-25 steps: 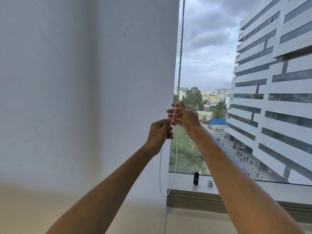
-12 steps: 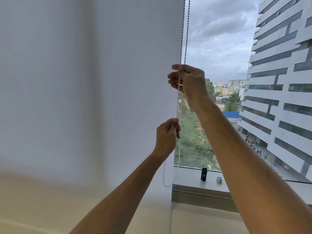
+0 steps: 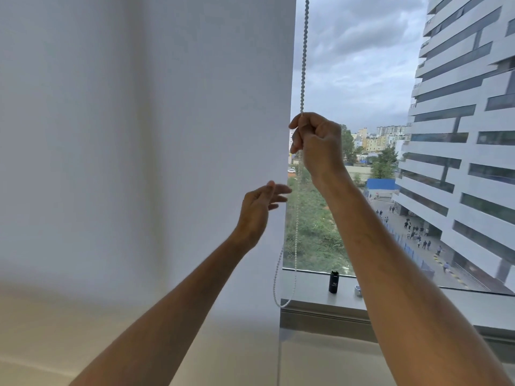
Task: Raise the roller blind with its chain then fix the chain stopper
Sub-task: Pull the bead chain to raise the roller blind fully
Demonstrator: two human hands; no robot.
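A white roller blind (image 3: 145, 135) covers the left two thirds of the window and reaches below the sill line. Its beaded chain (image 3: 304, 57) hangs along the blind's right edge and ends in a loop (image 3: 278, 299) near the sill. My right hand (image 3: 317, 146) is raised and closed around the chain. My left hand (image 3: 259, 210) is lower and just left of the chain, fingers spread, holding nothing. No chain stopper can be made out.
A grey window sill (image 3: 312, 288) runs below the glass; a small black cylinder (image 3: 333, 282) and a small pale object (image 3: 358, 291) stand on it. Beyond the glass are a tall white building (image 3: 459, 135), trees and a street.
My left hand has let go of the chain and spread its fingers. My right hand, which went up the chain to take a higher hold, keeps its grip and sits lower in view.
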